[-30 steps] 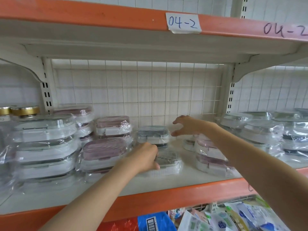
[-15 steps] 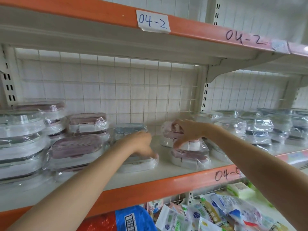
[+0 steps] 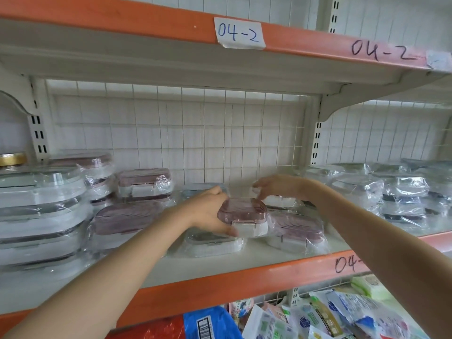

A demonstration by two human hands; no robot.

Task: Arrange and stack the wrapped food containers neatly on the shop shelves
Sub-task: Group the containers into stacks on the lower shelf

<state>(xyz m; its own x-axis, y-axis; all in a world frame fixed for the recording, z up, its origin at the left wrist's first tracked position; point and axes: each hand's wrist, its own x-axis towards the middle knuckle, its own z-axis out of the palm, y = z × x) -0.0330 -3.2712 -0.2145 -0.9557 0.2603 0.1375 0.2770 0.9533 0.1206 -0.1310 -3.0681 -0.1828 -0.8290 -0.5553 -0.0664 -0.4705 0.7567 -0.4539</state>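
Note:
A small wrapped container with a pink lid (image 3: 244,214) is held just above a grey-lidded wrapped container (image 3: 212,242) on the shelf board (image 3: 256,259). My left hand (image 3: 208,211) grips its left end, thumb underneath. My right hand (image 3: 276,185) hovers behind and to the right of it with relaxed fingers, holding nothing, over a white wrapped container (image 3: 278,201). Another pink-lidded container (image 3: 296,230) lies to the right. More pink-lidded containers (image 3: 127,217) and a stack (image 3: 144,183) stand to the left.
Tall stacks of large clear-lidded containers (image 3: 41,206) fill the shelf's left end, and wrapped containers (image 3: 391,192) crowd the right bay. An upper shelf (image 3: 171,52) hangs close overhead. A wire grid backs the shelf. Loose packets (image 3: 318,314) lie on the lower level.
The small pink-lidded container left the right-hand stack and moved left. My right hand let go of it; my left hand came off the grey-lidded container and took hold of it.

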